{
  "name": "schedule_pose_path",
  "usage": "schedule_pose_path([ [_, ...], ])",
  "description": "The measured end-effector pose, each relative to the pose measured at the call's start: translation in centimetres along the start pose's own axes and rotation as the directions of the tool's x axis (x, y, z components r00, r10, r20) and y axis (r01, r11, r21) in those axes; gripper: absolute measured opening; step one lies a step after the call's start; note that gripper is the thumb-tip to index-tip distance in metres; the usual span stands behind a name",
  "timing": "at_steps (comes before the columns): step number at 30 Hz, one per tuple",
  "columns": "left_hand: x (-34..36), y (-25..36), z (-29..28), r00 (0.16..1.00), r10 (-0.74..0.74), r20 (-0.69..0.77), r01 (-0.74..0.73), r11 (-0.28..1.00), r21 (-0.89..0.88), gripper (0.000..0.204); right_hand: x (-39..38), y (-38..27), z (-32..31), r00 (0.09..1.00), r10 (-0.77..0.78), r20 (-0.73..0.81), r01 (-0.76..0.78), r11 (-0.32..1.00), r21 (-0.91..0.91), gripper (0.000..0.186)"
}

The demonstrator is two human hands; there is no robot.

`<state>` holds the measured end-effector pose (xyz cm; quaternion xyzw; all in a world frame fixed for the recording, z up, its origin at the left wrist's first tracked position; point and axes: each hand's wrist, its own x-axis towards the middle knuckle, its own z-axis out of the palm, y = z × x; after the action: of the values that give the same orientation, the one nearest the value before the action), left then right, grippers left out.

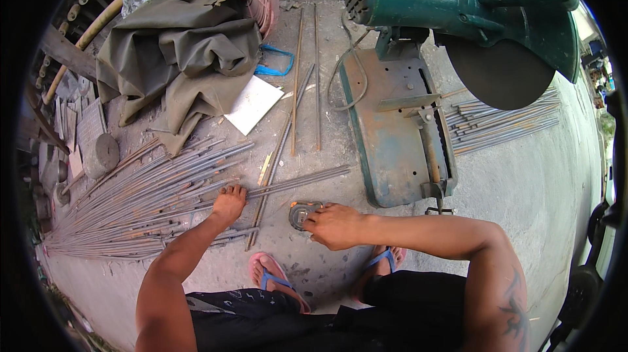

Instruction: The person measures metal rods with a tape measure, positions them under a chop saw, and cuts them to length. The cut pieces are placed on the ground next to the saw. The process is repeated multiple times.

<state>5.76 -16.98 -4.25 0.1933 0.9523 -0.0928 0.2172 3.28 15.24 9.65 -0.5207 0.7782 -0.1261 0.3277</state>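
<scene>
tape measure (301, 216) | against fingers of right hand (335, 226) | rods (157, 190) | under left hand (229, 204)

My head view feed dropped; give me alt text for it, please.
A person's right hand touches a tape measure low over a concrete floor, while the left hand rests on thin metal rods fanned out at left. At upper right stands a green cut-off saw with a dark disc; at upper left lies a crumpled olive sheet.
</scene>
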Motion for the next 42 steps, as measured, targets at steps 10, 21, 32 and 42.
schedule_pose_path([
  [10, 0.5, -1.6, 1.6, 0.998, -0.013, -0.057, 0.002, 0.981, -0.194, 0.024, 1.9, 1.7, 2.0, 0.989, 0.140, -0.046, -0.136, 0.988, 0.067, 0.031],
  [21, 0.0, 0.1, -4.7, 0.962, -0.014, -0.274, -0.019, 0.993, -0.120, 0.027, 12.5, -1.4, -0.2, 0.899, 0.055, -0.435, -0.235, 0.898, -0.372, 0.041],
  [32, 6.2, 9.2, -14.0, 0.933, 0.029, -0.359, -0.127, 0.959, -0.253, 0.018, 4.9, 6.5, -4.1, 0.888, 0.285, -0.361, -0.322, 0.945, -0.047, 0.025],
  [42, 0.0, -0.1, -16.1, 0.900, -0.052, -0.433, -0.166, 0.877, -0.450, 0.066, -1.6, 12.1, -9.0, 0.810, 0.418, -0.412, -0.484, 0.873, -0.067, 0.027],
])
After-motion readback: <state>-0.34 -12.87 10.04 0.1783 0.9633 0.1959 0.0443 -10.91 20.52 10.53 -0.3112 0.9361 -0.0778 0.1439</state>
